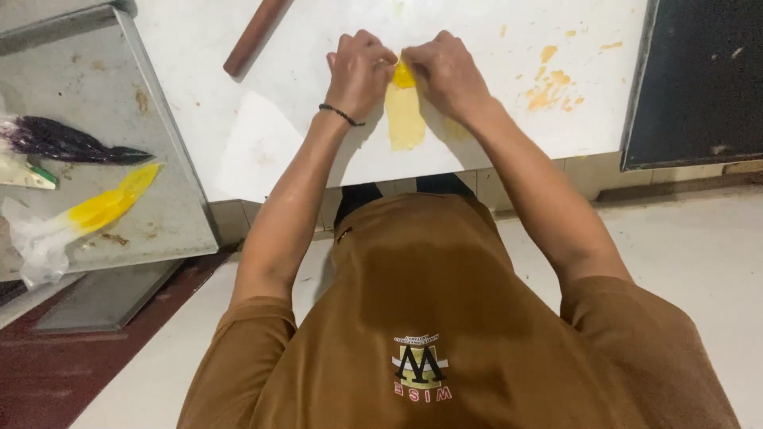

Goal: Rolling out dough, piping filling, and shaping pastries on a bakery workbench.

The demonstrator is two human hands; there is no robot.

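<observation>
Both hands, left hand (359, 71) and right hand (447, 73), pinch closed on the top of one yellow dough strip (405, 111) lying near the white counter's (262, 143) front edge. One rolling pin (254, 36) lies toward the back-left. On the metal tray (159, 214) left lie what look like two piping bags, one yellow (95, 210), one purple (63, 141).

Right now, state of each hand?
Left hand: closed, pinching the yellow dough strip.
Right hand: closed, pinching the same strip's top end.
</observation>
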